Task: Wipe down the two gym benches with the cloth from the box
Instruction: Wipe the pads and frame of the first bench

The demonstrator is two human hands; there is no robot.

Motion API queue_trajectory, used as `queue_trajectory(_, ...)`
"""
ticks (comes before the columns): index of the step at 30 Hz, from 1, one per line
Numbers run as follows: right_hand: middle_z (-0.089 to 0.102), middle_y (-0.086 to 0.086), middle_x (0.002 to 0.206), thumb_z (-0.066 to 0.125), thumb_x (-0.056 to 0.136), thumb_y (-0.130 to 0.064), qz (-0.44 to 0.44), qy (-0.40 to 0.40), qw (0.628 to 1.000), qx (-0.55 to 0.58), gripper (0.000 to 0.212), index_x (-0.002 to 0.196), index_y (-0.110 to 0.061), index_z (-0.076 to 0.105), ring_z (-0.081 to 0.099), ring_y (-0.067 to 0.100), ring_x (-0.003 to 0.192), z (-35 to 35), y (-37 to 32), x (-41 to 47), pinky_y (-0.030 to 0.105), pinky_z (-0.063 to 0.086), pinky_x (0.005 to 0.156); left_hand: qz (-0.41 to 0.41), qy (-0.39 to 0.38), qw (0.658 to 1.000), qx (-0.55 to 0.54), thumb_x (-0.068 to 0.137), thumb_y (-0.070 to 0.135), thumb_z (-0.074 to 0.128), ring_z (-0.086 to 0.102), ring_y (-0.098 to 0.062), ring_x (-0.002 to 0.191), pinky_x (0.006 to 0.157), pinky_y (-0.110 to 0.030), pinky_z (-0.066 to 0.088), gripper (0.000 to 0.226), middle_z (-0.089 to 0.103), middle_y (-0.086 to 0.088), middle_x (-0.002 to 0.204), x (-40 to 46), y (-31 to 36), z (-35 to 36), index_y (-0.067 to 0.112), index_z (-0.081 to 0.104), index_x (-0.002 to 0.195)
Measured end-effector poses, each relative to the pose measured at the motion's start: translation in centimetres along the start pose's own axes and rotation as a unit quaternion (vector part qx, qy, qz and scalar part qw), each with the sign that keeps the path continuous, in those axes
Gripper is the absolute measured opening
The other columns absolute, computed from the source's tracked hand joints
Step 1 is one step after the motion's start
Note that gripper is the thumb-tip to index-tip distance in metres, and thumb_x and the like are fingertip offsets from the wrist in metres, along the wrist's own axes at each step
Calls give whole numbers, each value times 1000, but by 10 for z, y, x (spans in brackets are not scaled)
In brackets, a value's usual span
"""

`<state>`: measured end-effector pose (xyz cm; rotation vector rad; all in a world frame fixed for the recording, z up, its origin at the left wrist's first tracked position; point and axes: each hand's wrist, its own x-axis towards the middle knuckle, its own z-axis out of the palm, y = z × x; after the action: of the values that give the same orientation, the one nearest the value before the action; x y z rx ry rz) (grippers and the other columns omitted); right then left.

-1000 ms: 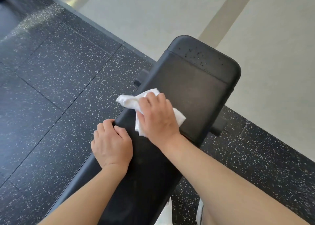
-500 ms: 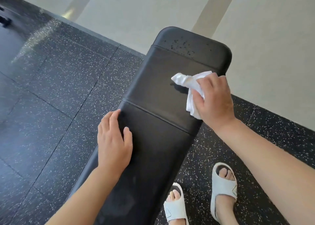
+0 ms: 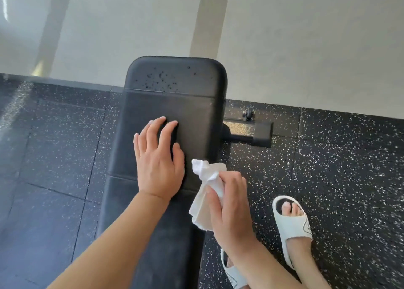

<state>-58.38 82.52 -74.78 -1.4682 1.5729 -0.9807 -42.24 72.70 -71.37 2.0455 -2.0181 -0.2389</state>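
The right hand [image 3: 231,210], fingers clamped on the white cloth [image 3: 207,190], has swept back off the gym bench [image 3: 175,105] to its right edge while the left hand [image 3: 158,157] rests splayed flat, leaving droplets unwiped at the far end.

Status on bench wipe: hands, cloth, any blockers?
Left hand flat on bench. Right hand grips cloth at bench's right edge. Droplets unwiped on far end pad. Nothing blocking.

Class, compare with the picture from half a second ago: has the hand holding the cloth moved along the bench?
Yes. The right hand with the cloth has drawn back from near the bench's speckled far end to its right edge beside the nearer seam.
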Motion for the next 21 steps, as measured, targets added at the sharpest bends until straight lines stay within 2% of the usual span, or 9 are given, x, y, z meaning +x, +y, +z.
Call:
queue_trajectory(3, 43, -14, 121, 50, 105, -26, 53, 50, 996, 43, 22, 126, -28, 44, 48, 15, 110, 13, 0, 16, 31, 43, 96, -7, 20, 1000, -12, 96, 18, 49, 46, -34, 138, 118, -55, 35, 48, 47, -3, 154, -3, -4, 8, 19, 57, 143)
queue_trajectory(5, 42, -9, 123, 51, 103, -20, 57, 89, 992, 62, 27, 128, -25, 43, 50, 20, 110, 20, -9, 39, 38, 47, 98, -12, 16, 1000, -13, 95, 19, 48, 44, -33, 137, 117, -54, 35, 49, 46, -1, 155, -2, -5, 9, 21, 56, 143)
queue_trajectory(7, 44, -5, 124, 56, 96, -6, 35, 140, 988, 48, 39, 128, -25, 44, 51, 24, 106, 21, -19, 74, 36, 46, 98, -15, 9, 1000, -12, 95, 20, 47, 43, -32, 138, 116, -56, 35, 49, 44, -1, 156, -2, -3, 9, 21, 55, 143)
queue_trajectory(9, 52, 2, 125, 54, 89, -1, 38, 164, 986, 14, 39, 126, -13, 54, 50, 27, 104, 20, -26, 115, 39, 46, 98, -14, 7, 1000, -11, 96, 19, 46, 42, -32, 138, 115, -58, 36, 49, 43, -1, 156, -3, -4, 10, 21, 55, 143)
queue_trajectory(12, 55, 12, 116, 45, 89, -14, 89, 170, 981, -12, 32, 116, -7, 60, 51, 31, 102, 15, -33, 167, 44, 47, 93, -8, 9, 1000, -5, 95, 16, 47, 42, -33, 138, 115, -58, 36, 49, 43, -3, 155, -2, -7, 13, 20, 55, 143)
queue_trajectory(15, 55, 14, 117, 44, 91, -17, 71, 140, 987, -40, 30, 114, -6, 60, 51, 34, 100, 12, -33, 175, 46, 46, 92, -8, 4, 1000, 3, 95, 17, 46, 42, -33, 138, 115, -59, 36, 50, 43, -2, 155, -2, -10, 15, 20, 55, 143)
queue_trajectory(18, 56, 14, 118, 52, 89, -10, 27, 100, 991, -80, 19, 105, -5, 61, 50, 35, 98, 14, -28, 137, 48, 44, 90, -8, 3, 1000, 0, 94, 19, 45, 41, -34, 138, 114, -61, 36, 50, 42, 0, 155, -2, -12, 16, 22, 54, 143)
queue_trajectory(21, 51, 8, 108, 53, 90, -7, 17, 92, 995, -39, 13, 101, -7, 61, 45, 29, 90, 22, -22, 68, 45, 44, 82, -20, 5, 1000, -1, 95, 22, 43, 41, -34, 139, 113, -63, 36, 48, 42, 1, 155, -3, -10, 15, 23, 55, 141)
